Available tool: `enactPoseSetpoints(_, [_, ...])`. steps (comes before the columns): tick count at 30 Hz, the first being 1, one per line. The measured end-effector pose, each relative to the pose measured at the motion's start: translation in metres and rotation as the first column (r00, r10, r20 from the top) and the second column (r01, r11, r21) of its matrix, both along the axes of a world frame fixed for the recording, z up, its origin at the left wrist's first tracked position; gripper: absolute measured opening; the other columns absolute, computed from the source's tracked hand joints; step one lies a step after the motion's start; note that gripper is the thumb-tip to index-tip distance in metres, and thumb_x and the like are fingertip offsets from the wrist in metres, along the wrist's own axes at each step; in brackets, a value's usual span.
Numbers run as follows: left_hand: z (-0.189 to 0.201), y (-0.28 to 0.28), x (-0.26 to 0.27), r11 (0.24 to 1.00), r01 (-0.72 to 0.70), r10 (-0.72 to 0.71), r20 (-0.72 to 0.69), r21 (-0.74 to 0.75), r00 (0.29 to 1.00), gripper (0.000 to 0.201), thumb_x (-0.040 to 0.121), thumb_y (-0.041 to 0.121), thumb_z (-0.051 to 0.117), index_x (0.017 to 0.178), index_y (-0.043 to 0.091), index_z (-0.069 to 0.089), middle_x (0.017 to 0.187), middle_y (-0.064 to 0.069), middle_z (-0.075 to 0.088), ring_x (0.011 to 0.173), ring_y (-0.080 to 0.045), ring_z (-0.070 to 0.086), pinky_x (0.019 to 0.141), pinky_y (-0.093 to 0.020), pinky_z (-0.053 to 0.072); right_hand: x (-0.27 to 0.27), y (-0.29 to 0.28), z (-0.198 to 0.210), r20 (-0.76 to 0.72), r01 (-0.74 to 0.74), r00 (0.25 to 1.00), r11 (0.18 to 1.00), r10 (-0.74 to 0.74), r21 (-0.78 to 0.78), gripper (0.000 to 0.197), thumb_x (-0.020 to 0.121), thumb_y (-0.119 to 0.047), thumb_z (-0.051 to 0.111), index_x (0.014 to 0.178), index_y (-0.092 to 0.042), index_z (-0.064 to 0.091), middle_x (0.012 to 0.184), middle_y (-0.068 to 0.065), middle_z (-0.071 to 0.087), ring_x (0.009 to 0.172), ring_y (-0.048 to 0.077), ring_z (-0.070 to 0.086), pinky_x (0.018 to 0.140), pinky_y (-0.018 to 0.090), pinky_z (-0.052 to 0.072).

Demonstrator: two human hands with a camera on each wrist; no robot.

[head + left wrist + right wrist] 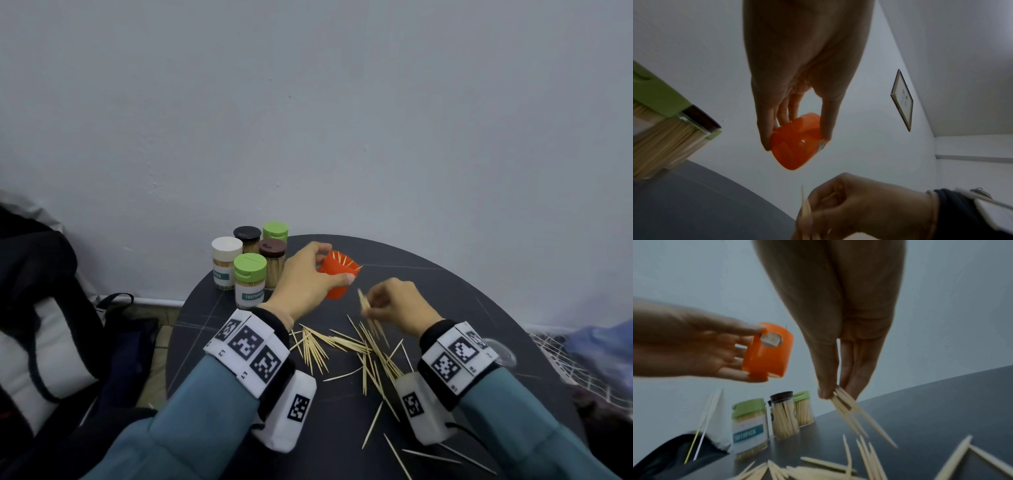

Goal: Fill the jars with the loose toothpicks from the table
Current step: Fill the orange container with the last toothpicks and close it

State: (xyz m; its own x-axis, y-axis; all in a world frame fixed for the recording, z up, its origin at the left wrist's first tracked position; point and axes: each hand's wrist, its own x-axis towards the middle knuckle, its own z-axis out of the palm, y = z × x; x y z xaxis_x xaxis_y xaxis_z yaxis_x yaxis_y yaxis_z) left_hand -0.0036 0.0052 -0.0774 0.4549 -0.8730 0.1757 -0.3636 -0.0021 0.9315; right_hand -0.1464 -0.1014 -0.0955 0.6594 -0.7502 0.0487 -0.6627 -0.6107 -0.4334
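Left hand (305, 274) grips the orange jar (337, 274) above the table (445, 291); right hand (397, 305) pinches a toothpick bundle (846, 404) beside it. 5 capped jars (251, 263) left of it; loose toothpicks (342, 346) nearer the person.

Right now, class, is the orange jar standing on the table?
No: the left hand holds the orange jar in the air, clear of the table.
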Motion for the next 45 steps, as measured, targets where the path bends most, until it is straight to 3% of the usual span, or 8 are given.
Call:
enactPoseSetpoints(3, [-0.002, -0.005, -0.004, 1.0, 0.013, -0.013, 0.022, 0.017, 1.0, 0.062, 0.077, 0.025, 0.076, 0.132, 0.015, 0.048, 0.129, -0.004, 0.054, 0.116, -0.018, 0.052, 0.093, -0.027, 0.043, -0.008, -0.001, 0.016, 0.289, 0.051, 0.955, 0.996, -0.07, 0.072, 0.011, 0.081, -0.017, 0.071, 0.083, -0.006, 0.068, 0.076, 0.005, 0.068, 0.066, 0.011, 0.063, 0.064, 0.013, 0.052])
enactPoseSetpoints(7, [-0.004, -0.01, -0.009, 0.999, 0.032, -0.033, 0.029, 0.027, 0.999, 0.06, 0.077, 0.025, 0.076, 0.13, 0.015, 0.05, 0.128, -0.003, 0.056, 0.115, -0.018, 0.053, 0.091, -0.027, 0.044, -0.007, 0.0, 0.047, 0.665, 0.087, 0.734, 0.99, -0.141, 0.115, 0.014, 0.081, -0.01, 0.071, 0.087, 0.001, 0.066, 0.073, 0.009, 0.069, 0.059, 0.01, 0.068, 0.061, 0.017, 0.056])
enactPoseSetpoints(11, [-0.005, -0.012, -0.012, 0.998, 0.047, -0.049, 0.031, 0.037, 0.998, 0.061, 0.077, 0.025, 0.077, 0.13, 0.015, 0.05, 0.128, -0.003, 0.056, 0.116, -0.018, 0.053, 0.093, -0.028, 0.045, 0.004, 0.007, 0.067, 0.785, 0.042, 0.61, 0.993, -0.11, 0.107, 0.007, 0.081, -0.012, 0.071, 0.081, -0.007, 0.066, 0.076, 0.011, 0.072, 0.071, 0.019, 0.072, 0.072, 0.031, 0.058])
enactPoseSetpoints(20, [-0.003, -0.011, -0.008, 0.999, 0.048, -0.049, -0.024, -0.011, 0.999, 0.054, 0.075, 0.024, 0.079, 0.123, 0.014, 0.055, 0.119, -0.003, 0.062, 0.11, -0.018, 0.059, 0.096, -0.033, 0.048, 0.021, 0.019, 0.044, 0.666, -0.007, 0.744, 0.996, -0.054, 0.088, 0.011, 0.081, -0.021, 0.072, 0.088, -0.013, 0.069, 0.076, 0.0, 0.071, 0.066, -0.005, 0.064, 0.063, 0.004, 0.046])
enactPoseSetpoints(32, [0.002, -0.003, 0.0, 0.999, 0.014, -0.015, -0.048, -0.03, 0.999, 0.056, 0.075, 0.022, 0.078, 0.124, 0.014, 0.054, 0.12, -0.002, 0.06, 0.111, -0.016, 0.057, 0.095, -0.03, 0.047, 0.024, 0.01, 0.043, 0.645, 0.017, 0.764, 1.0, -0.004, -0.014, 0.014, 0.093, -0.014, 0.054, 0.094, -0.016, 0.068, 0.092, -0.006, 0.068, 0.092, 0.006, 0.062, 0.084, 0.016, 0.045])
enactPoseSetpoints(35, [0.005, 0.002, 0.007, 0.999, -0.015, 0.013, -0.06, -0.044, 0.998, 0.057, 0.074, 0.022, 0.079, 0.125, 0.014, 0.054, 0.121, -0.003, 0.06, 0.112, -0.018, 0.057, 0.097, -0.033, 0.047, 0.027, 0.005, 0.033, 0.53, 0.032, 0.845, 0.996, -0.068, 0.077, 0.012, 0.092, -0.013, 0.056, 0.101, -0.013, 0.063, 0.102, 0.001, 0.066, 0.101, 0.015, 0.062, 0.089, 0.023, 0.045])
enactPoseSetpoints(39, [0.01, 0.011, 0.018, 0.998, -0.035, 0.03, -0.075, -0.057, 0.997, 0.057, 0.077, 0.019, 0.077, 0.127, 0.013, 0.052, 0.119, 0.001, 0.056, 0.106, -0.01, 0.053, 0.085, -0.021, 0.043, 0.034, 0.009, 0.018, -0.001, 0.034, 0.999, 0.993, -0.034, 0.112, 0.041, 0.089, -0.03, 0.062, 0.122, -0.009, 0.052, 0.124, 0.007, 0.057, 0.115, 0.017, 0.053, 0.089, 0.022, 0.039])
enactPoseSetpoints(45, [0.015, 0.023, 0.027, 0.998, -0.055, 0.052, -0.071, -0.034, 0.996, 0.061, 0.078, 0.023, 0.075, 0.133, 0.015, 0.048, 0.127, 0.0, 0.053, 0.106, -0.011, 0.05, 0.085, -0.027, 0.046, 0.05, 0.028, -0.001, -0.468, -0.061, 0.874, 0.984, 0.133, 0.165, 0.08, 0.077, -0.06, 0.063, 0.135, -0.011, 0.039, 0.135, 0.007, 0.046, 0.123, 0.022, 0.046, 0.1, 0.034, 0.041])
